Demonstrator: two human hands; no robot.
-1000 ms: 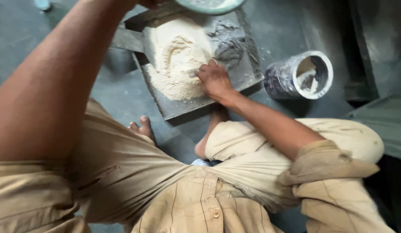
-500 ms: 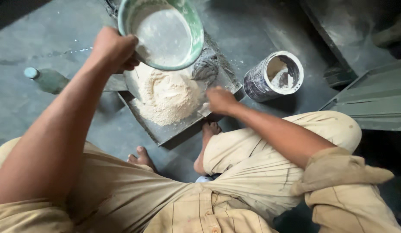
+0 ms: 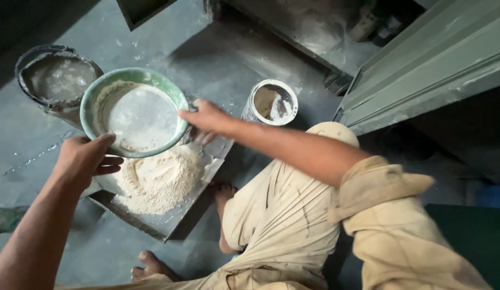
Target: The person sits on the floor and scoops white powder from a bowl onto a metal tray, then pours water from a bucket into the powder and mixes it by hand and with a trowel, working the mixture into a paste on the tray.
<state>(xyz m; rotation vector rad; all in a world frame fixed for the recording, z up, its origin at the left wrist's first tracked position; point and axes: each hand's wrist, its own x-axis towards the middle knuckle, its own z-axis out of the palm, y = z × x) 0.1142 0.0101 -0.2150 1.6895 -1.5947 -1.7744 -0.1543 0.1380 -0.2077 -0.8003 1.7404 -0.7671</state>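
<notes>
A green bowl (image 3: pixel 134 115) with a powder-coated inside hangs above a flat metal tray (image 3: pixel 174 220) on the floor. My left hand (image 3: pixel 86 156) grips the bowl's near rim. At its right rim, my right hand (image 3: pixel 204 119) touches the edge with fingers curled. A heap of pale powder (image 3: pixel 156 182) lies on the tray just below the bowl.
A dark bucket (image 3: pixel 56 78) stands at the far left behind the bowl. A small tin can (image 3: pixel 271 102) with residue sits right of the tray. A green metal cabinet (image 3: pixel 422 64) fills the upper right. My bare feet (image 3: pixel 153 266) rest by the tray's near edge.
The bowl came down nearer the powder heap. My right hand left the powder and rose to the bowl's rim. The view swung left, bringing the bucket into sight.
</notes>
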